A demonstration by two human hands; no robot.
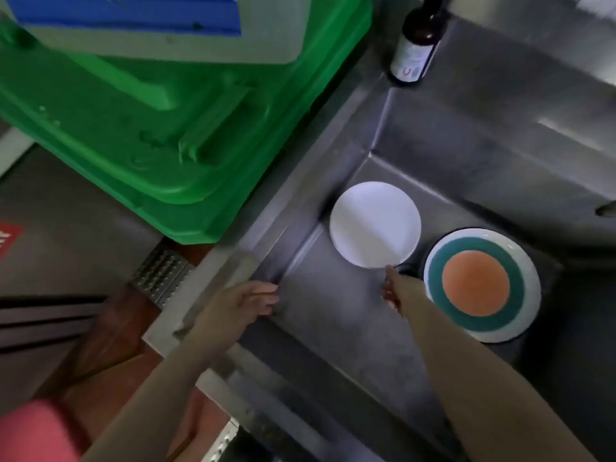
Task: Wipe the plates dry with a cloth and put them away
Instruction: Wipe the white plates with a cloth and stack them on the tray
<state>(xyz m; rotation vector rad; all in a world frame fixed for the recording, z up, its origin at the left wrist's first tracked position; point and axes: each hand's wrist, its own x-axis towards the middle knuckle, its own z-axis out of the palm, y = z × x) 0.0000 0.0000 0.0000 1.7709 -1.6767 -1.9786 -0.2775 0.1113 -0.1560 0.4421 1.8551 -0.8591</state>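
White plate (375, 223) lies in the steel sink (466, 135), its near rim touched by the right hand (395, 290); whether the fingers pinch it cannot be told. Beside it, apart, lies a plate with an orange centre and teal ring (481, 284). The left hand (245, 303) rests on the sink edge, fingers extended. A green bin (166, 128) stands left; a dark bottle (415, 50) stands behind.

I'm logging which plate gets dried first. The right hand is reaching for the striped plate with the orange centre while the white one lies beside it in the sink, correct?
Not quite. In the head view the right hand reaches the white plate's near edge; the orange-centred plate lies untouched beside it in the sink.
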